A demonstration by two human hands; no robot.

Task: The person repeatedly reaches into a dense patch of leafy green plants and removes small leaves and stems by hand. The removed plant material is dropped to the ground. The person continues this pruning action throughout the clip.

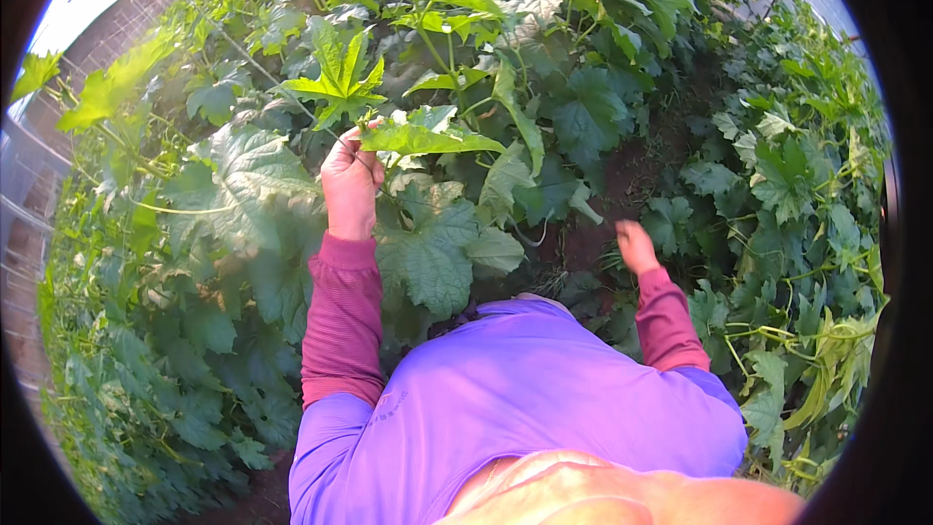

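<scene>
My left hand [350, 186] is raised among the vines, its thumb and fingers pinched on a leafy vine shoot [369, 121]. A bright, lobed young leaf [339, 82] stands just above these fingertips, and a broader leaf [434, 140] reaches to the right from them. A thin support line [251, 64] slants down from the upper left and meets the same hand. Lower on the right, my right hand [637, 246] hangs over the soil path with its fingers curled. It is small and slightly blurred, so whether anything is in it cannot be told.
Dense climbing vines [219, 335] fill the left side and the front. Another leafy row [780, 182] rises on the right, beyond a narrow soil path [627, 175]. A pale curved tube or wire [536, 239] shows low between leaves. A wall [138, 11] borders the far left.
</scene>
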